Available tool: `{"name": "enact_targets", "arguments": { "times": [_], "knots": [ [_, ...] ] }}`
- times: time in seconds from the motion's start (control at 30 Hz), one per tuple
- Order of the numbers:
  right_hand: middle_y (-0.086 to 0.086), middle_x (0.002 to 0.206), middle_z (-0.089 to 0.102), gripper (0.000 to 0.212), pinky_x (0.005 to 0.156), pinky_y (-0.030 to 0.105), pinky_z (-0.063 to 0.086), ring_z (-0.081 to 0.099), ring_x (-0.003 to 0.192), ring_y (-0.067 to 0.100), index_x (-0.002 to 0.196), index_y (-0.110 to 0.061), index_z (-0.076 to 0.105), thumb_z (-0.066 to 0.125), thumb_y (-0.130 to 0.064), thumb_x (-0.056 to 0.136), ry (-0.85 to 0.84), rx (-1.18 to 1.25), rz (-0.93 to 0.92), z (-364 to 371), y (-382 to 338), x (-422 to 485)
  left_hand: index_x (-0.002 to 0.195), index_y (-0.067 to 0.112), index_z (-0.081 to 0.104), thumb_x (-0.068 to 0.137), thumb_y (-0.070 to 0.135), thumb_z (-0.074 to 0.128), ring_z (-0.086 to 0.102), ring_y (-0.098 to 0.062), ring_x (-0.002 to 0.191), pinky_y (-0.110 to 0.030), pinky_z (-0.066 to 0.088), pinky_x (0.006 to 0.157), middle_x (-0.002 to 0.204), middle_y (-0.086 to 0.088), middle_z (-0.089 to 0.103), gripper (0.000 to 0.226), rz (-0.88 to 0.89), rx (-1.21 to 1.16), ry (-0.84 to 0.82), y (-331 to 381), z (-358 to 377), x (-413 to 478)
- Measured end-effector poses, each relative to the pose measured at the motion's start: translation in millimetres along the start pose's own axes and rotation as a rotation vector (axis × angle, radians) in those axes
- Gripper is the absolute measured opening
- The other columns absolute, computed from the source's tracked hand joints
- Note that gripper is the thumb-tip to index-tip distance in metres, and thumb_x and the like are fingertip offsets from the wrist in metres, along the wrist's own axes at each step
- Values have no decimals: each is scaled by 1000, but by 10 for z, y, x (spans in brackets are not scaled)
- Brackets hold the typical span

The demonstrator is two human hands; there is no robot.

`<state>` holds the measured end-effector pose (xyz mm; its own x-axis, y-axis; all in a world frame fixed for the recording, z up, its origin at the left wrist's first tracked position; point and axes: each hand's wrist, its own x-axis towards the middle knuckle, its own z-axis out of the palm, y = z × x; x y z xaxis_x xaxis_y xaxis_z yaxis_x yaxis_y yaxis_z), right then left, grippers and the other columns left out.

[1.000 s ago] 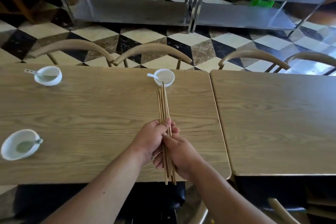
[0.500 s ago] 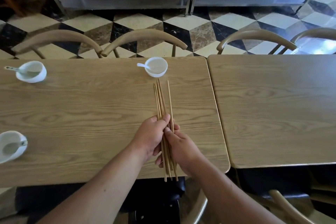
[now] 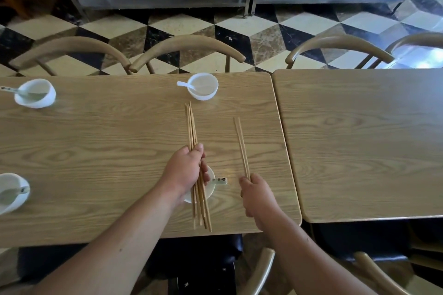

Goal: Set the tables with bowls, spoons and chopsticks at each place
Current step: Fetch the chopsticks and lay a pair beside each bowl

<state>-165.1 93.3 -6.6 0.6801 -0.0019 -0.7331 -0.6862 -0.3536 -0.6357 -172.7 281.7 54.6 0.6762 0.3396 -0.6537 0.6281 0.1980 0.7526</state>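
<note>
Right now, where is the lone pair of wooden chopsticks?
Head view: the right hand holds the wooden chopstick pair, right of the small white bowl and the chopstick bundle in the left hand.

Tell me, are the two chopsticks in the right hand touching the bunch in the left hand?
Apart. The head view shows bare table between the pair in the right hand and the bunch in the left hand.

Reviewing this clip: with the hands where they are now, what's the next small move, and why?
Probably lower the right hand and lay its pair of chopsticks on the table just right of the near bowl. That pair is apart from the bundle the left hand grips, and this bowl, with a spoon, has no chopsticks laid beside it.
</note>
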Motion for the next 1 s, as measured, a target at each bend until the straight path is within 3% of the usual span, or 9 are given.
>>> {"name": "enact_targets", "arguments": {
  "times": [0.2, 0.27, 0.37, 0.47, 0.6, 0.73, 0.83, 0.9, 1.0],
  "knots": [
    [13, 97, 67, 22, 61, 31, 51, 68, 77, 31, 113, -7, 57, 42, -22, 110, -43, -439, 3, 231, 252, 267, 94, 11, 60, 112, 38, 52, 61, -18, 46, -29, 52, 44, 58, 2, 62, 33, -1, 55, -37, -179, -104, -8],
    [4, 89, 63, 18, 65, 28, 47, 64, 82, 27, 108, -12, 58, 43, -24, 109, -30, -624, -81, 286, 264, 292, 96, 11, 61, 112, 38, 52, 63, -19, 48, -30, 54, 45, 58, 2, 63, 34, -10, 58, -46, -217, -143, -19],
    [-4, 74, 54, 13, 52, 26, 36, 54, 66, 17, 98, -17, 59, 49, -21, 103, -2, -820, -164, 312, 266, 318, 95, 11, 61, 112, 39, 52, 65, -20, 51, -34, 57, 51, 59, 2, 66, 35, -19, 69, -51, -253, -185, -29],
    [-5, 73, 58, 13, 48, 25, 30, 49, 61, 12, 89, -19, 56, 54, -28, 98, 10, -830, -174, 300, 245, 354, 98, 10, 62, 112, 41, 51, 70, -24, 56, -43, 60, 62, 64, -2, 71, 35, -13, 87, -59, -267, -215, -38],
    [-3, 77, 67, 30, 54, 29, 40, 61, 68, 17, 89, -19, 64, 58, -47, 100, 108, -800, -202, 176, 152, 282, 101, 9, 61, 113, 41, 49, 78, -31, 69, -51, 64, 74, 77, -10, 79, 36, -14, 57, -100, -280, -300, -9],
    [-10, 52, 59, 37, 49, 31, 40, 48, 46, 6, 64, -18, 56, 55, -33, 98, 333, -424, -382, 155, -124, -32, 99, 12, 63, 114, 38, 49, 83, -28, 89, -45, 59, 86, 91, -12, 84, 33, -6, -36, -138, -283, -480, 9],
    [-6, 66, 75, 32, 52, 31, 50, 60, 52, 6, 78, -22, 77, 57, -32, 102, -62, -166, -309, 604, -491, -385, 95, 15, 70, 112, 37, 53, 80, -26, 98, -47, 57, 94, 95, -9, 85, 32, 5, -96, -112, -292, -715, 25],
    [-4, 73, 78, 31, 56, 30, 55, 67, 60, 9, 91, -26, 80, 56, -33, 109, -349, -69, -213, 1080, -628, -598, 95, 13, 72, 111, 33, 55, 80, -26, 88, -47, 66, 78, 94, -13, 83, 31, -25, -233, -109, -265, -1013, 21],
    [-6, 74, 77, 21, 59, 33, 60, 69, 63, 8, 94, -22, 81, 66, -31, 106, -399, -159, -246, 1833, -666, -830, 103, 9, 70, 113, 27, 52, 82, -22, 82, -39, 65, 69, 101, -16, 84, 28, -42, -336, -101, -230, -1677, 14]
  ]
}}
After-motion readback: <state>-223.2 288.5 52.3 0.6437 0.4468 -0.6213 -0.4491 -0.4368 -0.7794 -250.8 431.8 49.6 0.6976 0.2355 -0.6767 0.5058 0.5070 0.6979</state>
